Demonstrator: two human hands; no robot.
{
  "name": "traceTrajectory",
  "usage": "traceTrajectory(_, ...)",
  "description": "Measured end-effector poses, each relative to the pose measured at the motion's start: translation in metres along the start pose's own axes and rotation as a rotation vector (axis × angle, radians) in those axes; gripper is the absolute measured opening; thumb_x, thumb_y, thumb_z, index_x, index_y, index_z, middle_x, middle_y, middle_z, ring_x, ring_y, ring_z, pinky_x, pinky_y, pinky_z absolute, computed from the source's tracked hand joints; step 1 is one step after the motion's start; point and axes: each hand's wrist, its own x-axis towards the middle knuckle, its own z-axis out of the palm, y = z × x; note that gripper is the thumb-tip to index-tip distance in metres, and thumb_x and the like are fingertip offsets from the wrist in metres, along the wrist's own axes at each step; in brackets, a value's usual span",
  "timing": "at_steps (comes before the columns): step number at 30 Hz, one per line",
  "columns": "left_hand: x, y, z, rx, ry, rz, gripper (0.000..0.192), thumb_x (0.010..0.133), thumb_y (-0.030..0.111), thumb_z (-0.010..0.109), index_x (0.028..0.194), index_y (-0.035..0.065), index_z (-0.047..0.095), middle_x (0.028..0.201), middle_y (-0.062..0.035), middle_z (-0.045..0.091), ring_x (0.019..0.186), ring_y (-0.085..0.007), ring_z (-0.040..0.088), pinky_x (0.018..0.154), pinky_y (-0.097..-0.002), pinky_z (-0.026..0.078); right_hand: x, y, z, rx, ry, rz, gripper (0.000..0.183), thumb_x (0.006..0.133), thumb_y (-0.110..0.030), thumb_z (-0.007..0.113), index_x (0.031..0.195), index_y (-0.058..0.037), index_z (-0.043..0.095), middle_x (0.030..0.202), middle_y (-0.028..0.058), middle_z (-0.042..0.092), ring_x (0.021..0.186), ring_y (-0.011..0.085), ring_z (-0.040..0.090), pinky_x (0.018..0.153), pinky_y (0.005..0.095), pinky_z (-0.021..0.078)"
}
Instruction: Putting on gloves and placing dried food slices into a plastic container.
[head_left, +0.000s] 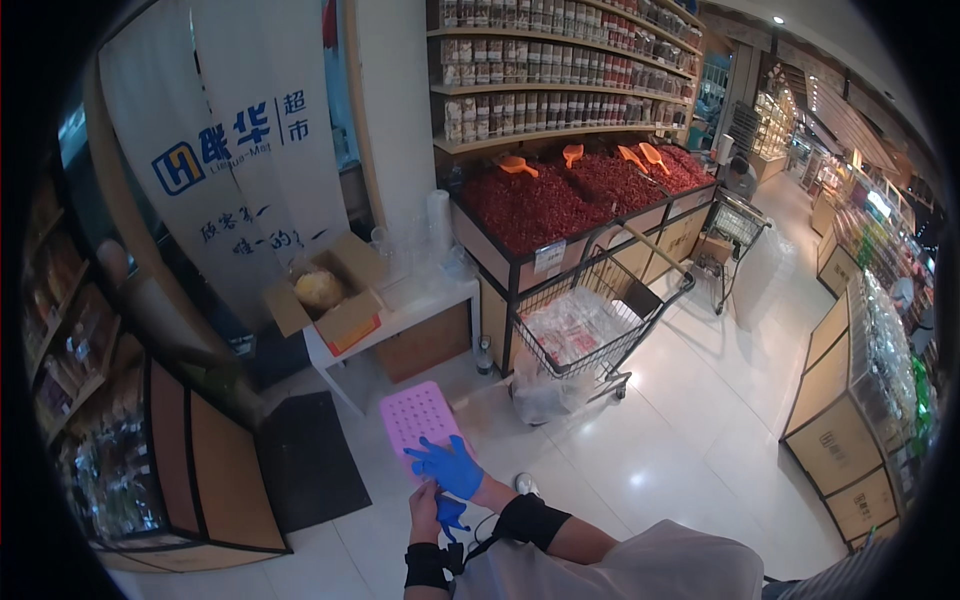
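My right hand (450, 466) wears a blue disposable glove, its fingers spread and holding nothing that I can see. Just below it, my bare left hand (424, 510) has its fingertips close to the gloved fingers; whether they touch is unclear. A second blue glove (452, 513) hangs loose at the left palm, seemingly gripped there, its empty fingers dangling. Beneath both hands is a pink plastic stool (417, 412) with a perforated top, partly covered by the right hand. Dark bands circle both forearms.
A wire shopping cart (577, 322) holding plastic bags stands ahead right. Behind it, bins of dried red goods (525, 199) carry orange scoops. An open cardboard box (352, 319) sits on a white table (420, 307). A black mat (311, 457) and a display cabinet (232, 465) lie left.
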Motion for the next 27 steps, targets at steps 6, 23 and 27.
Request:
traceTrajectory(6,0.0,-0.001,0.014,0.057,-0.042,-0.038,0.032,0.095,0.024,0.054,0.1,-0.0062,0.063,0.089,-0.0075,0.064,0.076,-0.0127,0.058,0.064,-0.0266,0.047,0.006,-0.001,-0.018,-0.195,0.018,-0.209,0.047,0.099,-0.036,0.034,0.139,-0.0111,0.031,0.145,0.0082,0.033,0.121,0.0193,0.041,0.1,0.0315,0.0359)
traceTrajectory(23,0.0,-0.016,0.025,0.262,0.032,0.115,0.03,0.095,0.022,0.049,0.089,-0.0031,0.063,0.079,-0.0037,0.06,0.072,-0.0103,0.05,0.065,-0.0259,0.041,-0.008,0.009,0.0,0.079,0.216,-0.266,0.037,0.098,-0.02,0.039,0.134,-0.0097,0.038,0.142,0.0083,0.039,0.116,0.0138,0.046,0.094,0.0236,0.0387)
traceTrajectory(27,-0.003,-0.015,0.031,0.387,-0.069,0.144,0.028,0.096,0.02,0.049,0.091,-0.0031,0.063,0.081,-0.0039,0.061,0.074,-0.0109,0.052,0.066,-0.0261,0.042,-0.003,0.01,-0.02,0.097,0.247,-0.358,0.039,0.098,-0.022,0.043,0.135,-0.0117,0.04,0.138,0.0078,0.044,0.104,0.0118,0.049,0.089,0.0227,0.0409)
